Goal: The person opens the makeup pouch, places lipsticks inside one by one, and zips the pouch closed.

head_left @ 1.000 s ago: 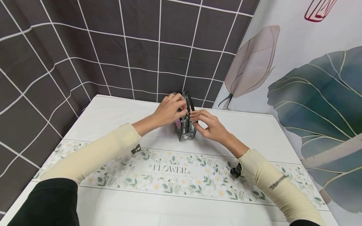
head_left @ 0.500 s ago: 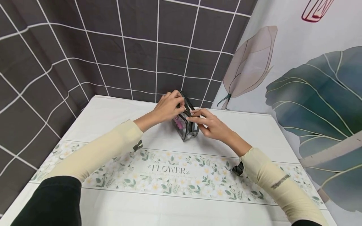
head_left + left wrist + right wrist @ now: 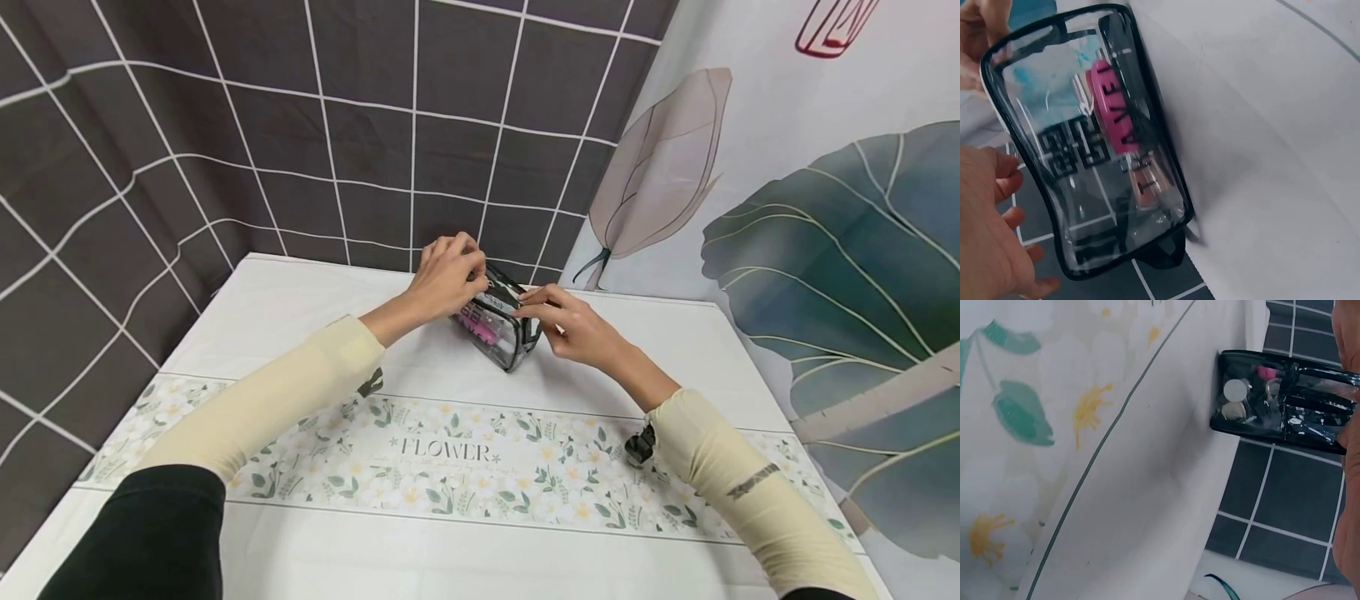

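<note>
A clear toiletry bag (image 3: 504, 340) with black trim stands at the back of the table. My left hand (image 3: 444, 279) is at its top edge, thumb and fingers pinching a small shiny piece that looks like the zipper pull. At the bag's right end, my right hand (image 3: 573, 327) pinches the upper corner. Black lettering marks the bag's side in the left wrist view, and a pink item (image 3: 1113, 112) shows through the plastic. A white round cap (image 3: 1235, 390) is visible inside from the right wrist view. Whether the zipper is open is hard to see.
The white table (image 3: 360, 542) has a floral strip (image 3: 450, 475) printed with "FLOWER". Just behind the bag hangs a dark grid-patterned curtain (image 3: 367, 142). A leaf-printed cloth (image 3: 840, 275) hangs at the right.
The bag has turned so its lettered side faces forward more, its near end swinging right. My right hand has shifted slightly right with it; my left hand has stayed at the top edge.
</note>
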The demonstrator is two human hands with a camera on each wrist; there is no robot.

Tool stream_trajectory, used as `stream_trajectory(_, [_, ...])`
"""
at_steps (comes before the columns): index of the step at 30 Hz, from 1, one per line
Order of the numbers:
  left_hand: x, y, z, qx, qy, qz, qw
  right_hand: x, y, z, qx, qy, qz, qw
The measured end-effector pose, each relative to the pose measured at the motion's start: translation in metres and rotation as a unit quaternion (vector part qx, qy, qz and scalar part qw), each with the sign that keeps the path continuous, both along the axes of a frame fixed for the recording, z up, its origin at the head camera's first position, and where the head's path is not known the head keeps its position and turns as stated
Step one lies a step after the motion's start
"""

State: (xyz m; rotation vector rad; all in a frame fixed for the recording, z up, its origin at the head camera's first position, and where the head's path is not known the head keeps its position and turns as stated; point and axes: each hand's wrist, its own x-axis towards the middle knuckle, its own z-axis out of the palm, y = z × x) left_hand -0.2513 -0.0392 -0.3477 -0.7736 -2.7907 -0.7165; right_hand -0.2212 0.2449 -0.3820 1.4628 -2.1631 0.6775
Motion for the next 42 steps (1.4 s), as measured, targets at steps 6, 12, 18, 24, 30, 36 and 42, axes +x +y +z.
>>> stream_trajectory(6, [-0.008,-0.008,-0.002,0.016,-0.016,0.027,0.9994,-0.006,0.010,-0.001,-0.011,0.010,-0.010,0.9998])
stream_trajectory(12, [-0.011,-0.013,-0.002,0.014,-0.028,0.034,0.9989,-0.008,0.016,0.002,-0.005,0.021,-0.019,0.9996])
stream_trajectory(18, [-0.010,-0.012,-0.001,0.019,-0.030,0.031,0.9989,-0.009,0.020,0.000,-0.007,0.034,-0.024,0.9991])
stream_trajectory(24, [-0.012,-0.016,-0.003,0.025,-0.031,0.042,0.9983,-0.011,0.022,0.000,-0.007,0.046,-0.031,0.9984])
stream_trajectory(30, [-0.017,-0.023,-0.001,0.032,-0.032,0.048,0.9978,-0.012,0.027,0.000,-0.001,0.045,-0.042,0.9981])
stream_trajectory(36, [-0.024,-0.041,0.000,0.039,-0.032,0.089,0.9948,-0.005,0.030,-0.006,-0.038,-0.028,-0.066,0.9967])
stream_trajectory(42, [-0.022,-0.057,0.000,0.046,-0.054,0.103,0.9921,-0.002,0.022,-0.009,-0.048,-0.061,-0.086,0.9933])
